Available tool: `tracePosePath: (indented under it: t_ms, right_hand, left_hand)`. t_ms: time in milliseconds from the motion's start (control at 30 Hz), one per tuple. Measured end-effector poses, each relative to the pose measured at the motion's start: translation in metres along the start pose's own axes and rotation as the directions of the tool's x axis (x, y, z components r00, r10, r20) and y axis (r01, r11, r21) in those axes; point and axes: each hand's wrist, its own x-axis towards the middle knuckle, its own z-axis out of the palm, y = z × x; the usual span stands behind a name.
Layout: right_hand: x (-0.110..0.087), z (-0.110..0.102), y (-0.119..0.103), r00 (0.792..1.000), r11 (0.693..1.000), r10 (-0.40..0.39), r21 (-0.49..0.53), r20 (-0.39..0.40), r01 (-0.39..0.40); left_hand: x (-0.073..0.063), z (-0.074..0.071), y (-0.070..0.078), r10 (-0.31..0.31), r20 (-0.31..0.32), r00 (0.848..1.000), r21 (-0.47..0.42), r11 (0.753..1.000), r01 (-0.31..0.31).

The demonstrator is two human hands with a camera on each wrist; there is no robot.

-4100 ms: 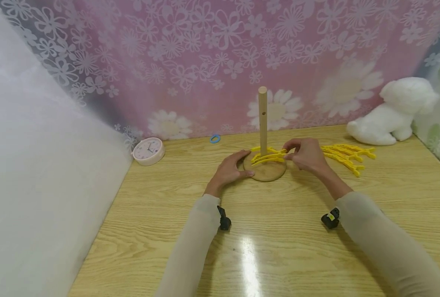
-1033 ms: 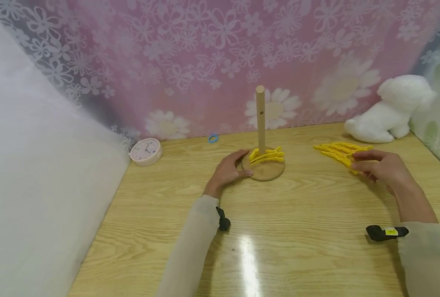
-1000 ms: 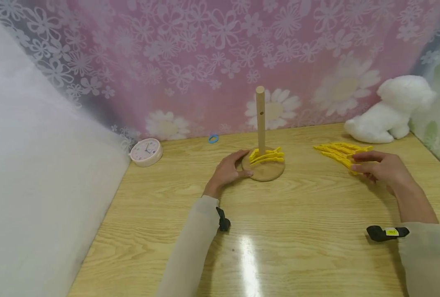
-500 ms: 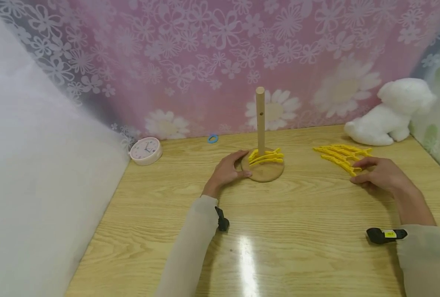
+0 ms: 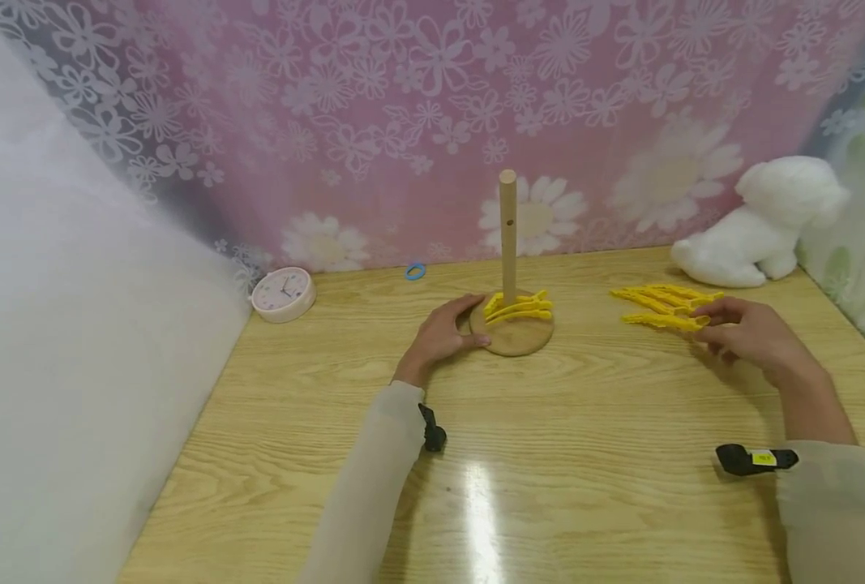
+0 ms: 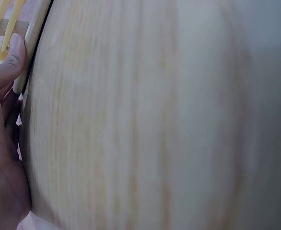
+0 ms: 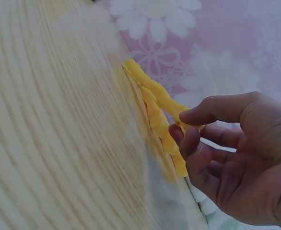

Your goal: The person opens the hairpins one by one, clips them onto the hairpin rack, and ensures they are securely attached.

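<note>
A round wooden base with an upright post stands on the table. My left hand holds its left rim, the thumb over the top edge; the left wrist view shows the thumb there too. Several long yellow clips, forked at one end, lie on the base around the foot of the post. My right hand pinches the forked end of another yellow clip. More yellow clips lie just behind it. In the right wrist view, the held clip slants up from the fingertips.
A pink clock sits at the back left beside the white side sheet. A small blue ring lies near the back edge, before a floral curtain. At the back right sits a white plush dog.
My right hand has gone from the base to the clips at the right and now pinches one, turned slightly away from the others. My left hand stays at the base.
</note>
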Motion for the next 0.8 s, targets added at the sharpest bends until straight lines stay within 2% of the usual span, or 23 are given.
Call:
tracePosePath:
  t_ms: [200, 400, 633, 800]
  right_hand:
    - [0.002, 0.006, -0.005, 0.996, 0.994, -0.087, 0.066, -0.024, 0.088]
    - [0.005, 0.009, -0.012, 0.984, 0.967, -0.167, 0.186, -0.065, 0.176]
    - [0.009, 0.017, -0.026, 0.977, 0.966, -0.141, 0.196, -0.159, 0.171]
    - [0.007, 0.026, -0.030, 0.967, 0.933, -0.153, 0.294, -0.205, 0.210]
  left_hand:
    - [0.001, -0.002, 0.002, 0.000, 0.008, 1.000, 0.007, 1.000, 0.000]
    - [0.001, -0.003, 0.004, -0.006, 0.002, 1.000, 0.005, 1.000, 0.006]
    - [0.000, -0.003, 0.003, -0.020, -0.012, 1.000, -0.015, 1.000, 0.020]
    - [0.000, -0.001, 0.003, -0.010, -0.001, 1.000, -0.014, 1.000, 0.010]
